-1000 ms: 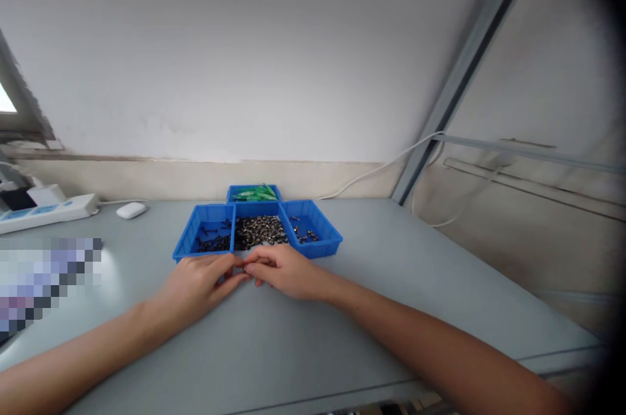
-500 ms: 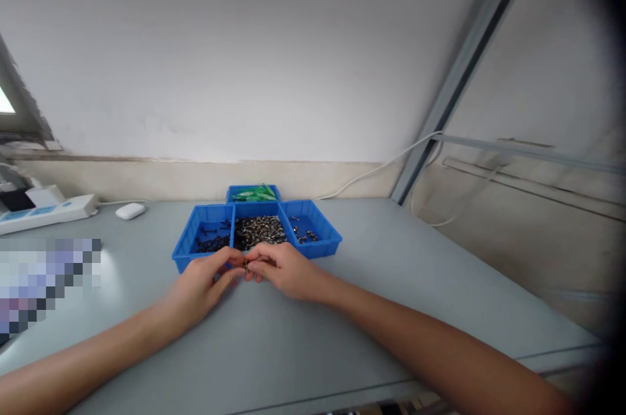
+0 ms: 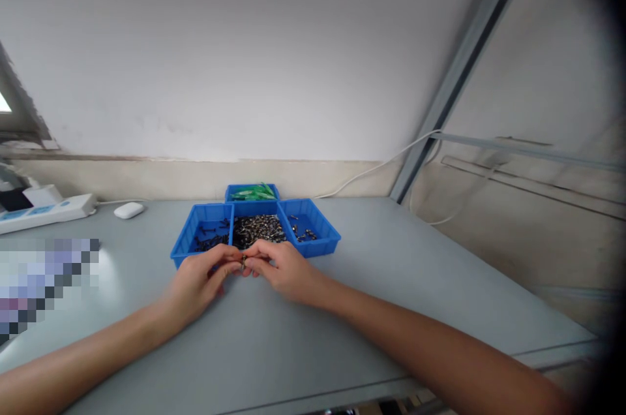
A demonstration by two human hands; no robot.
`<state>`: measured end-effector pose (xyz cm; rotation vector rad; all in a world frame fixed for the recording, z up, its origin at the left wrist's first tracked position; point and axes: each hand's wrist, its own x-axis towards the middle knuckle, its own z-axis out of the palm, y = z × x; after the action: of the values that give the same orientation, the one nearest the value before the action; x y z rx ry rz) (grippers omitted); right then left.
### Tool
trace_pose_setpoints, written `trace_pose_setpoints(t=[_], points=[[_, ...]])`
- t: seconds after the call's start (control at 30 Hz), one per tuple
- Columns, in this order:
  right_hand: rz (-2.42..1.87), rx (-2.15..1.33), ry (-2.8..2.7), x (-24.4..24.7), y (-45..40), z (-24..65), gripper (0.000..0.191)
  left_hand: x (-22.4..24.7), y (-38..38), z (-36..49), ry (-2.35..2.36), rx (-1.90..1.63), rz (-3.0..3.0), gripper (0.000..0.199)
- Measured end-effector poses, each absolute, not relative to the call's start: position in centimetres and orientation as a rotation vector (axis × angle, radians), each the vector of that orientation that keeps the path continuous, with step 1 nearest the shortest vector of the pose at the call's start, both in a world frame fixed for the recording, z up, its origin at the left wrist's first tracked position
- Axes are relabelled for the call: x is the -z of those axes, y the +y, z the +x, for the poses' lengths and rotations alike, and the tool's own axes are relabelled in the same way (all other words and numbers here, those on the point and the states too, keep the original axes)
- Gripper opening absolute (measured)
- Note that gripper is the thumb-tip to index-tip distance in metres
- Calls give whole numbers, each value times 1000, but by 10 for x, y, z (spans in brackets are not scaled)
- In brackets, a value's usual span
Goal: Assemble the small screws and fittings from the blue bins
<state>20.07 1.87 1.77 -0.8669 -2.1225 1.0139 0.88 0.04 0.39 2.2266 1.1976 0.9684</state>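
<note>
A small brassy metal piece (image 3: 243, 261) is pinched between the fingertips of both hands, just in front of the blue bins; its exact kind is too small to make out. My left hand (image 3: 203, 276) grips it from the left, thumb and fingers closed. From the right, my right hand (image 3: 281, 268) closes on the same piece with thumb and forefinger. Behind them, the left blue bin (image 3: 182, 240) holds dark screw-like pieces (image 3: 211, 243). Many shiny small metal parts (image 3: 259, 229) fill the middle bin. Several similar pieces (image 3: 306, 233) lie in the right blue bin (image 3: 323, 246).
A rear blue bin (image 3: 227, 193) holds green pieces (image 3: 254, 192). To the left on the grey table (image 3: 303, 350) are a white case (image 3: 129, 210), a power strip (image 3: 73, 207) and a pixelated area. A metal post (image 3: 420, 147) and white cable (image 3: 372, 171) stand right.
The view has shifted slightly. Both hands stay together at the metal piece, with only small changes in the fingers, and the left wrist sits a little lower.
</note>
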Motion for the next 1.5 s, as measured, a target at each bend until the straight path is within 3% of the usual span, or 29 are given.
trace_pose_setpoints(t=[0.3,0.57,0.9,1.03,1.17,1.5], points=[[-765,-1508,-2038,-28,26,204,20,-4,1,2,1123,-957,2563,23],[-854,-1344,-2171,-24,26,205,19,0,1,0,1053,-894,2926,23],[-892,-1510,-2026,-20,27,204,15,0,0,1,1104,-891,2925,23],[-952,-1393,-2133,-21,28,206,12,-3,0,0,1074,-928,2988,23],[-938,-1221,-2248,-24,27,207,22,-5,0,0,1092,-918,3098,27],[-1029,-769,-2398,-22,20,204,17,2,4,4,1071,-602,3207,37]])
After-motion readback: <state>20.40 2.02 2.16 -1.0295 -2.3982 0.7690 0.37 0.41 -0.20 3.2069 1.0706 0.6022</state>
